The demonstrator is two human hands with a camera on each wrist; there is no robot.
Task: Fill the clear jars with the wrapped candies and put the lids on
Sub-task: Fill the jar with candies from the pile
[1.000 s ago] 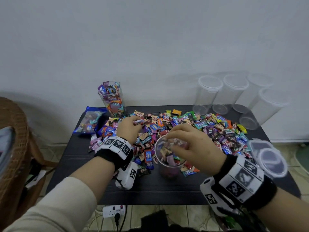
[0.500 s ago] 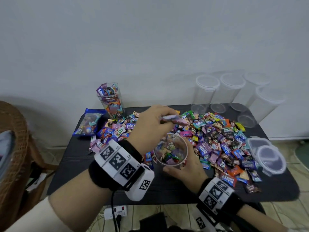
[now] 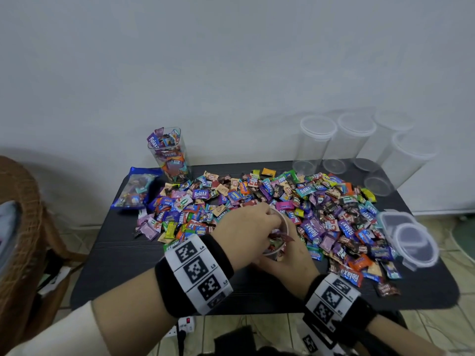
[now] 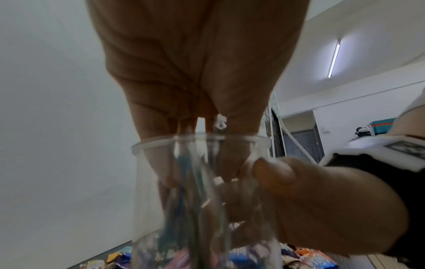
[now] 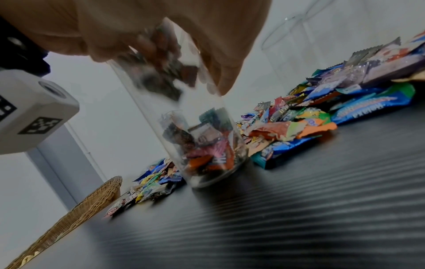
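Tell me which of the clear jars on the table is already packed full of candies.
The square jar at the back left, beside the blue candy bag; the lidded round jars at back right are empty.

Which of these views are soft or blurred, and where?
Head view: mostly sharp, edges bowed by the wide lens. Left wrist view: the jar and left hand are too close, soft. Right wrist view: falling candies under the left hand smear with motion; table ridges blur.

Surface: black ribbed table (image 3: 123, 286) | on it: wide heap of colourful wrapped candies (image 3: 321, 211); filled square clear jar (image 3: 171, 156); blue candy bag (image 3: 136, 188); empty lidded clear jars (image 3: 314, 145); loose clear lids (image 3: 408, 237)
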